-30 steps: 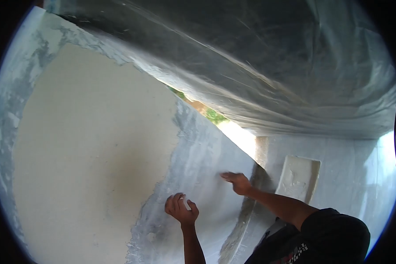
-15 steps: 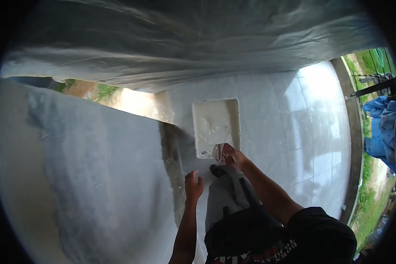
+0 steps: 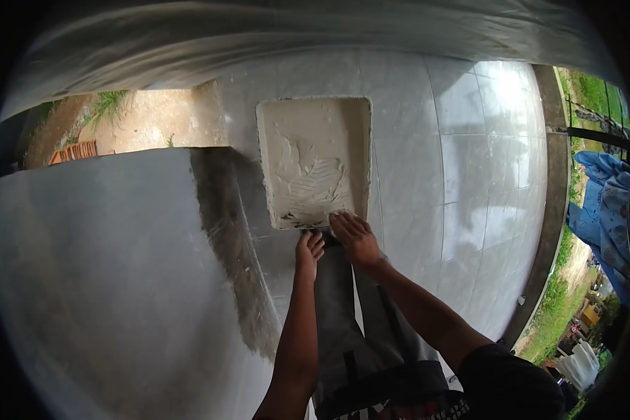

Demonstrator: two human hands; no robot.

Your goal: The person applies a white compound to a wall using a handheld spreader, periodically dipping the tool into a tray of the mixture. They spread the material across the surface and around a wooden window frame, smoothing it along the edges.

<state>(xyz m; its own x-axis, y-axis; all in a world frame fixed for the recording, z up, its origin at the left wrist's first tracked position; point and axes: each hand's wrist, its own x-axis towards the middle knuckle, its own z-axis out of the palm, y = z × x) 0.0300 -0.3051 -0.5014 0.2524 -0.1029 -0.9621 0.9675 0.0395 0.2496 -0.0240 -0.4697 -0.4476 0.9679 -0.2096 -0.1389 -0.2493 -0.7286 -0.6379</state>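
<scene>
A shallow rectangular tray holds pale, creamy paste with ridged marks across its middle. My right hand is closed at the tray's near right corner, gripping a flat tool smeared with paste; most of the tool is hidden under the fingers. Just below the near rim is my left hand, its fingers partly bent and apart, with nothing visible in it. Whether its fingertips touch the tray is hard to see.
Smooth grey floor with grooved lines surrounds the tray. On the left stands a grey plastered surface with a rough dark edge. Grey sheeting spans the top. Blue cloth hangs at the right, beyond a low kerb.
The tray appears larger and higher in view. My right hand has turned palm-down over the tool at the tray's corner. My left hand has come up close to the near rim.
</scene>
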